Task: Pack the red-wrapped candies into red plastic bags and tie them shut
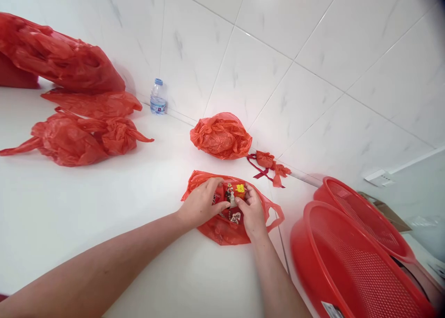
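A red plastic bag (224, 235) lies on the white table with its handle loop out to the right. Over it, both hands hold small red printed packets (231, 195) with yellow and white lettering. My left hand (200, 204) grips them from the left, thumb along the near side and fingers curled over the top. From the right, my right hand (253, 211) pinches the same packets between thumb and fingers. Exactly how many packets are held is hidden by the fingers.
Behind the bag sits a crumpled red bag (221, 135), with dark red ribbon (263, 173) beside it. Red mesh baskets (347, 248) stand at right. A water bottle (158, 98) is by the tiled wall, and knotted red bags (74, 139) lie at left.
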`<state>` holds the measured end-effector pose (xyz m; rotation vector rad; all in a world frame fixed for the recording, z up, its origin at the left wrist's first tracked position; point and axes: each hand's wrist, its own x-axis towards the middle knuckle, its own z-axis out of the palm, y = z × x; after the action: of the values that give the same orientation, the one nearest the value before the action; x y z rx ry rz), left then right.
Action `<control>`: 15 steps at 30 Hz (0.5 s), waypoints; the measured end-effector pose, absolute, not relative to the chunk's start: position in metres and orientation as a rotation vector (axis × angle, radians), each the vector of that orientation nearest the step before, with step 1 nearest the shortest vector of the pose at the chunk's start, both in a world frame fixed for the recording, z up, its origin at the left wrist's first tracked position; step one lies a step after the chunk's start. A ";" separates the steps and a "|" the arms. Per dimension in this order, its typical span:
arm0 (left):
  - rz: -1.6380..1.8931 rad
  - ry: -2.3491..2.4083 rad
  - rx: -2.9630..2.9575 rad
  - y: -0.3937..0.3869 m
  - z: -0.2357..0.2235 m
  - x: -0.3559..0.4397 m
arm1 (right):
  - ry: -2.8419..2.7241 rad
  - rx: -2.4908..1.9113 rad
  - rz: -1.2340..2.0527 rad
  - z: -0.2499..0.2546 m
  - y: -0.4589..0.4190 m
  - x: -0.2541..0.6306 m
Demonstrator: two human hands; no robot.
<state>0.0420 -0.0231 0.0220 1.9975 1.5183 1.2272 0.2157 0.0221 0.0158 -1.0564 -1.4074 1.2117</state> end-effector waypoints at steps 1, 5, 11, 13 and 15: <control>1.246 1.520 1.917 -0.022 0.021 0.042 | -1.442 -1.039 1.216 0.018 0.019 0.212; 1.227 1.466 1.749 -0.017 0.019 0.040 | -1.636 -0.981 1.163 0.025 0.008 0.200; 1.381 1.388 1.736 -0.017 0.026 0.035 | -1.759 -1.129 0.966 0.022 0.016 0.217; 1.407 1.397 1.728 -0.016 0.026 0.033 | -1.725 -1.246 0.853 0.019 0.023 0.227; 1.420 1.395 1.737 -0.016 0.024 0.032 | -1.752 -1.376 0.717 0.017 0.028 0.232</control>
<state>0.0315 -0.0157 0.0241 1.7370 1.3947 1.4201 0.2325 0.0277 0.0169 -1.3757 -1.7523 0.7172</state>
